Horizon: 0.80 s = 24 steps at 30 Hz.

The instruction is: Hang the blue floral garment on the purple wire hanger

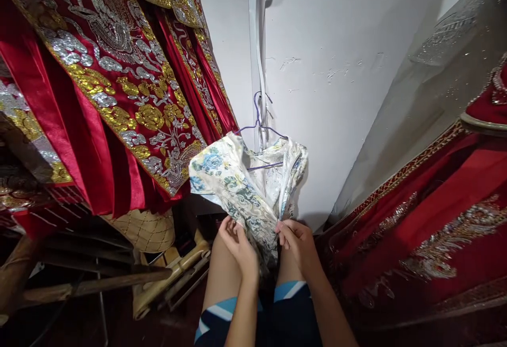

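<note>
A white short-sleeved shirt (237,186) with a blue, grey and yellow floral print hangs open at the neck on a thin purple hanger (258,122). My right hand (296,238) pinches the shirt's front edge at the low point of the neckline. What lies between those fingertips is too small to make out. At the shirt's left side, my left hand (237,246) has curled fingers and thumb against the cloth. The lower part of the shirt falls between my knees, partly in shadow.
Red satin costumes (150,117) with gold and silver sequins hang at left. More red beaded garments (428,231) stand at right, beside clear plastic sheeting (400,93). A bamboo chair (174,278) is at lower left. The hanger hooks near a pipe on the white wall (332,35).
</note>
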Each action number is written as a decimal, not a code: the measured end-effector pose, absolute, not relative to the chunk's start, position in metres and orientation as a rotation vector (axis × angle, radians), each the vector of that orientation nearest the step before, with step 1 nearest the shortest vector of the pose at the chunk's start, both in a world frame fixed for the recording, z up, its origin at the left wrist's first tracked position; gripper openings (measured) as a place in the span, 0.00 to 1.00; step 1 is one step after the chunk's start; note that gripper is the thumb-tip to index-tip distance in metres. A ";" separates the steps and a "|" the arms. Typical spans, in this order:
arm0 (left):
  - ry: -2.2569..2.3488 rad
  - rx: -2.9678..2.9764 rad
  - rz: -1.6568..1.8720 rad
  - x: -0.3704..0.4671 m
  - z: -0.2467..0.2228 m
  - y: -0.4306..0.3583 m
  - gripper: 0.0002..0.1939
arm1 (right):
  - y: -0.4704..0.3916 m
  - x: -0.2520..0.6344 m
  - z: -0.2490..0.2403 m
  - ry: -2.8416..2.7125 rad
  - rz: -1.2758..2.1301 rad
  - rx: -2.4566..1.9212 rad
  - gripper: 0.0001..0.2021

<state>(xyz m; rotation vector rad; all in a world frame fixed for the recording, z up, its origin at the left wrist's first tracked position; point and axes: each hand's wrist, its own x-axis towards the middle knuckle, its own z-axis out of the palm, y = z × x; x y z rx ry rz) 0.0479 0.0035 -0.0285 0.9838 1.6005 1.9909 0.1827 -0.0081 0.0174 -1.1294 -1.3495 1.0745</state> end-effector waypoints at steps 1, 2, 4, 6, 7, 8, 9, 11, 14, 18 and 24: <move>1.643 1.061 2.080 0.053 -0.032 0.000 0.22 | -0.010 0.179 0.021 -1.342 1.080 -1.138 0.19; 1.633 1.174 2.105 0.058 -0.035 -0.004 0.23 | -0.012 0.176 0.025 -1.347 1.081 -1.150 0.18; 1.504 1.399 1.964 0.066 -0.038 -0.008 0.22 | -0.015 0.170 0.033 -1.400 1.064 -1.176 0.16; 1.378 1.481 1.742 0.071 -0.039 -0.006 0.15 | -0.013 0.166 0.039 -1.455 1.062 -1.185 0.15; 1.346 1.490 1.658 0.072 -0.038 -0.003 0.12 | -0.008 0.166 0.042 -1.463 1.081 -1.178 0.14; 1.334 1.501 1.605 0.071 -0.036 0.000 0.10 | -0.001 0.167 0.045 -1.444 1.120 -1.159 0.14; 1.337 1.520 1.577 0.070 -0.034 0.002 0.11 | 0.008 0.170 0.049 -1.404 1.168 -1.132 0.13; 1.348 1.585 1.543 0.067 -0.031 0.006 0.13 | 0.034 0.177 0.066 -1.283 1.265 -1.054 0.11; 1.355 1.708 1.461 0.062 -0.029 0.009 0.12 | 0.080 0.186 0.111 -1.195 1.235 -0.924 0.11; 1.389 1.857 1.300 0.050 -0.034 0.019 0.11 | 0.119 0.183 0.173 -1.066 1.275 -0.789 0.07; 1.312 1.907 1.155 0.025 -0.010 0.046 0.10 | 0.108 0.175 0.176 -1.220 1.126 -0.766 0.09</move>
